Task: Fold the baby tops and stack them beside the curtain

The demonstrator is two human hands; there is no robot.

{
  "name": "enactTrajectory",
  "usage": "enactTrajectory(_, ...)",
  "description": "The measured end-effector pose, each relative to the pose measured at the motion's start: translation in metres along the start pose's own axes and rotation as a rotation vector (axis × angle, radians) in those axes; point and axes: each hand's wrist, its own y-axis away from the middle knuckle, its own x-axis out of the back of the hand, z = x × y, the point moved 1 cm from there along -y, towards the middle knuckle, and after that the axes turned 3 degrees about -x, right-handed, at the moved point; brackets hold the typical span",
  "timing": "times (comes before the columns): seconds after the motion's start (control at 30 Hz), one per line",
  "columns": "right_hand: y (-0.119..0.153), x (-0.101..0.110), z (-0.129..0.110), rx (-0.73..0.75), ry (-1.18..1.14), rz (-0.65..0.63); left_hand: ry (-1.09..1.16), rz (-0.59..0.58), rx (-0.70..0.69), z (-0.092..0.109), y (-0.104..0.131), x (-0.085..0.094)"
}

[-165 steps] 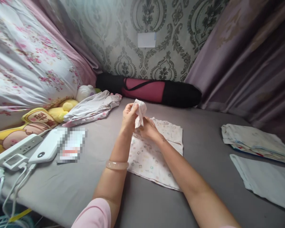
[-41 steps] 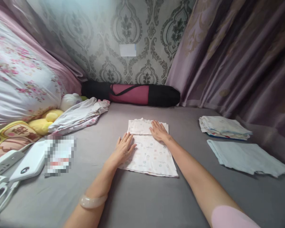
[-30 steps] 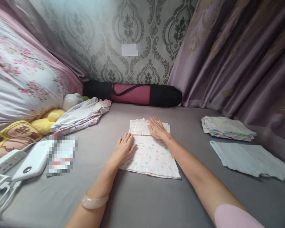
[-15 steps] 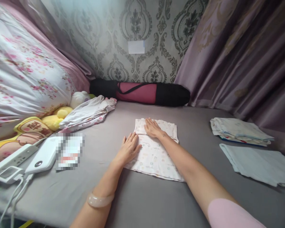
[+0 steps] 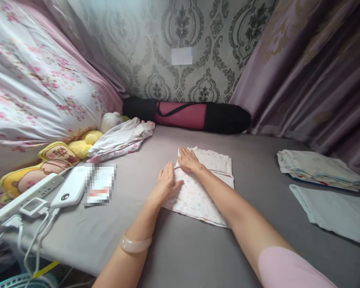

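"In the head view, where is the white printed cloth (image 5: 193, 196)?"

"In the middle of the frame, flat on the grey sheet (image 5: 258, 248). Its top part looks turned over into a flap (image 5: 217, 162)."

"Is anyone touching it?"

"Yes. The left hand (image 5: 169, 184) is on the cloth's left edge, laid flat with its thumb out to the side. The right hand (image 5: 189, 161) is flat too, up on the left end of the flap, with its fingers a bit apart. I don't see either one pinching anything, but I can't tell what is under the palms."

"What could go wrong?"

"I think the cloth could bunch up. It looks soft, so if one hand pushed while the other held still, the bit between them might wrinkle. And the flap could go crooked if the right hand dragged it. No hand is on the flap's right end, so that end might lift."

"So where is the cloth, next to the hands?"

"Right under them. Most of it is to the right of the left hand and lower in the frame than the right hand. The right arm (image 5: 238, 206) goes across and hides some. The bottom edge peeks out below the arm, near the lower middle."
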Motion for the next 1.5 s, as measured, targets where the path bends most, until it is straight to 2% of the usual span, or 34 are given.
enactTrajectory(0.2, 0.001, -0.005, -0.018, 0.000, 0.029, 0.068, 0.015, 0.030, 0.025, -0.011, -0.003, -0.001)
enactTrajectory(0.37, 0.007, -0.004, -0.022, 0.035, -0.075, -0.009, 0.050, 0.091, 0.008, -0.019, -0.002, -0.004)
enactTrajectory(0.47, 0.024, 0.005, -0.004, 0.030, -0.134, 0.022, 0.060, 0.084, -0.005, -0.019, -0.002, -0.006)
enactTrajectory(0.6, 0.057, 0.012, 0.036, -0.159, -0.040, 0.188, 0.042, 0.071, -0.029, -0.014, -0.001, -0.008)
enactTrajectory(0.67, 0.070, 0.012, 0.057, -0.272, -0.016, 0.181, 0.030, 0.056, -0.036, -0.013, 0.000, -0.008)
enactTrajectory(0.73, 0.078, 0.011, 0.073, -0.300, -0.044, 0.103, 0.018, 0.032, -0.045, -0.011, 0.000, -0.006)
enactTrajectory(0.83, 0.089, 0.012, 0.082, -0.229, -0.107, 0.042, -0.006, 0.000, -0.074, -0.005, 0.002, -0.003)
enactTrajectory(0.97, 0.120, 0.009, 0.070, -0.107, -0.076, 0.056, -0.016, -0.040, -0.169, 0.012, 0.005, -0.002)
enactTrajectory(1.13, 0.162, -0.004, 0.054, 0.005, -0.016, 0.010, -0.006, -0.222, -0.303, 0.035, 0.011, -0.005)
enactTrajectory(1.2, 0.174, -0.005, 0.051, 0.054, -0.012, -0.003, -0.007, -0.274, -0.321, 0.037, 0.013, -0.006)
enactTrajectory(1.5, 0.234, 0.006, 0.037, 0.307, -0.097, -0.168, -0.024, -0.357, -0.344, 0.035, 0.015, 0.000)
